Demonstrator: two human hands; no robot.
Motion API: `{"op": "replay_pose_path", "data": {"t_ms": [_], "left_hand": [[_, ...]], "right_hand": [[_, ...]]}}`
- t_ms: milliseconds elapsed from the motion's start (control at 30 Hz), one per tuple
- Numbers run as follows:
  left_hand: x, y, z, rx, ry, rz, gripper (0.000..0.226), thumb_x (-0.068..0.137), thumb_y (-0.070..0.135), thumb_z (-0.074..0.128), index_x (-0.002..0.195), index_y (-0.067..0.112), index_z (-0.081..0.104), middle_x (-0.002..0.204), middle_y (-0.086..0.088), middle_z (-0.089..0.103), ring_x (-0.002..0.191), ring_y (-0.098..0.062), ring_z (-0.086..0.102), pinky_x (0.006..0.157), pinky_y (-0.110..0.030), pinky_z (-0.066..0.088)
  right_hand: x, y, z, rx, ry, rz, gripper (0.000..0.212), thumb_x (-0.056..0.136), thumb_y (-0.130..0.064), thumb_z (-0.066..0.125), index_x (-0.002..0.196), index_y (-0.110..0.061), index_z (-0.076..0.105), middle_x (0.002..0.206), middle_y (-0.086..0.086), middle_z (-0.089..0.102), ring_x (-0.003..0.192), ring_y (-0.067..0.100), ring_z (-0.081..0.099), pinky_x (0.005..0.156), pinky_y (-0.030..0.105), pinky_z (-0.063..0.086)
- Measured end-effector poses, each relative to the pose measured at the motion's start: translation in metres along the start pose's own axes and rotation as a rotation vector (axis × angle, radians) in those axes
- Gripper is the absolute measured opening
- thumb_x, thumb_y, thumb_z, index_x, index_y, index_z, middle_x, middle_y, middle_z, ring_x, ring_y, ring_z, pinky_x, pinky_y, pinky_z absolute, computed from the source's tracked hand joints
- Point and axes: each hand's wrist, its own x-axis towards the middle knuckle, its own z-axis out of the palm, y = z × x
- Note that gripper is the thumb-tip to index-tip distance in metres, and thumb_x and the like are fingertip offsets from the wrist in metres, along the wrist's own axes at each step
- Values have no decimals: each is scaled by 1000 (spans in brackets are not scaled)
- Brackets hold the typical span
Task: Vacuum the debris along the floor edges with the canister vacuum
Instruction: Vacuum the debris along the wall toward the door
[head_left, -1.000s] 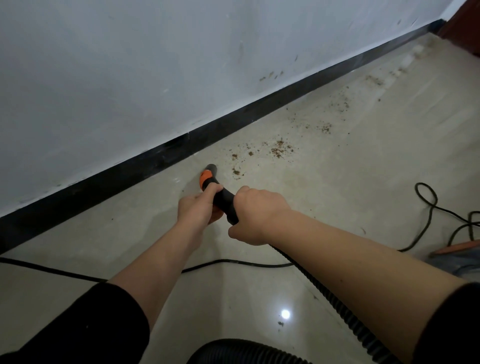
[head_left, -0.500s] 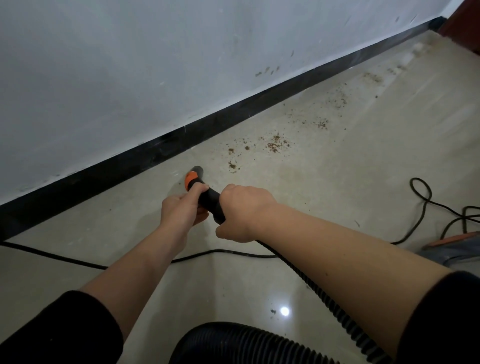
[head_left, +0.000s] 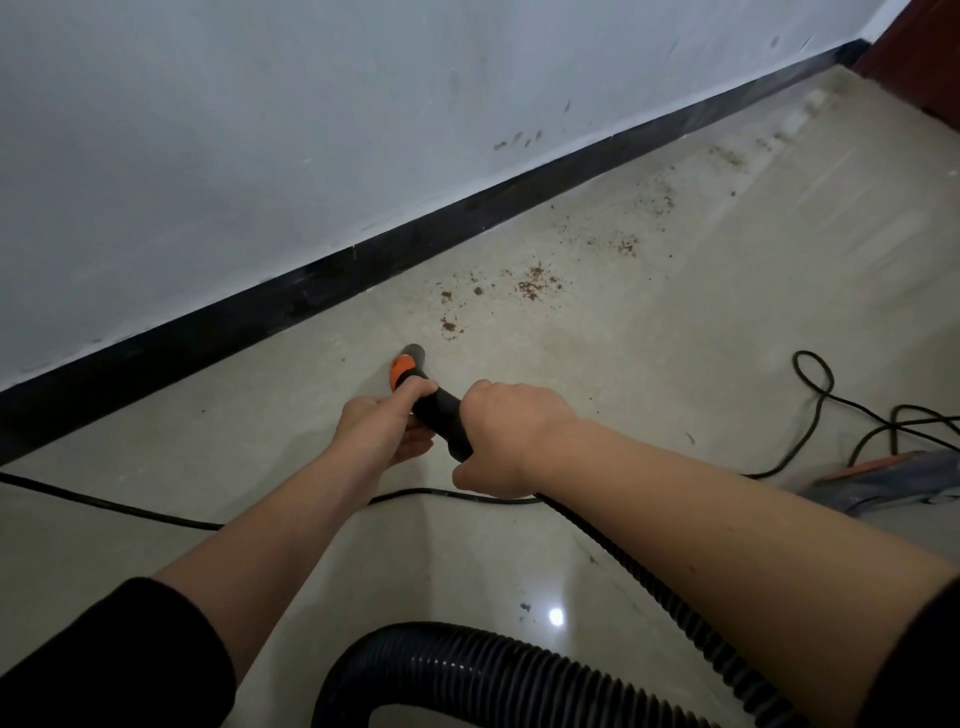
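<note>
Black vacuum nozzle (head_left: 410, 366) w/ orange band, tip near brown debris (head_left: 535, 283) on floor (head_left: 675, 389), left hand (head_left: 382, 428) & right hand (head_left: 506, 441) both curled tight round it, ribbed hose (head_left: 649, 587) behind

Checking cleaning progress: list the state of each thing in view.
left hand: grips nozzle at orange collar
right hand: grips nozzle's black handle
nozzle: tip near floor, short of debris
debris: scattered on floor, not vacuumed
hose: bent in a loop
power cord: slack on floor
</note>
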Motion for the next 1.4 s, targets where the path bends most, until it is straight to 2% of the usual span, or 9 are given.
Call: {"op": "replay_pose_path", "data": {"t_ms": [100,133,267,400,533,733,833,967,1400], "left_hand": [[-4,0,-4,27,-100,-38,36,84,30,71,95,-4,64,55,-4,63,74,-21,69,69,-29,56],[-6,1,-5,32,-126,-48,36,85,29,71,96,-3,64,55,-4,64,76,-22,69,70,-29,55],[-11,2,-2,49,-183,-56,35,84,30,71,101,1,64,85,-15,72,84,-23,71,67,-27,54],[-10,4,8,34,-207,-41,23,86,29,70,96,9,64,59,-4,65,75,-20,67,71,-28,54],[-9,4,16,48,-212,-59,30,85,30,70,98,3,64,89,-15,71,83,-22,69,68,-27,55],[-5,6,22,56,-215,-36,26,84,32,71,95,9,65,76,-10,68,78,-20,69,70,-28,55],[-4,6,24,58,-224,-33,21,85,32,71,94,14,64,82,-12,69,80,-20,68,71,-28,55],[-3,8,32,62,-213,-47,33,84,32,72,98,2,65,82,-12,69,78,-20,69,69,-27,56],[12,13,40,26,-101,-17,39,83,35,72,100,1,67,94,-15,73,83,-20,71,63,-23,55]], "right_hand": [[-8,1,1,-16,-12,-8,27,90,-31,58,90,-14,37,76,-1,37,67,18,47,51,27,35],[-10,2,2,-19,-18,-7,27,90,-31,58,91,-13,37,76,-1,38,68,19,48,51,27,35],[-14,6,2,-24,-25,11,28,89,-31,58,84,-15,36,76,-1,41,67,18,50,51,26,36],[-14,12,1,-17,-14,35,36,89,-31,58,72,-17,29,75,-1,41,59,13,43,48,26,34],[-15,18,-1,-5,-25,57,37,89,-29,57,70,-18,28,75,-1,42,59,13,43,49,25,36],[-12,23,-2,-10,-18,68,39,89,-32,58,69,-18,27,75,-1,42,59,13,43,50,25,36],[-12,25,-2,-2,-13,76,37,89,-32,57,70,-18,29,74,-1,43,59,13,44,49,25,36],[-12,29,-3,-7,-8,97,36,88,-33,57,70,-17,30,73,-1,44,58,12,43,48,25,35],[6,36,-5,31,29,94,36,87,-35,60,71,-18,31,74,-2,45,58,12,45,49,25,36]]}}
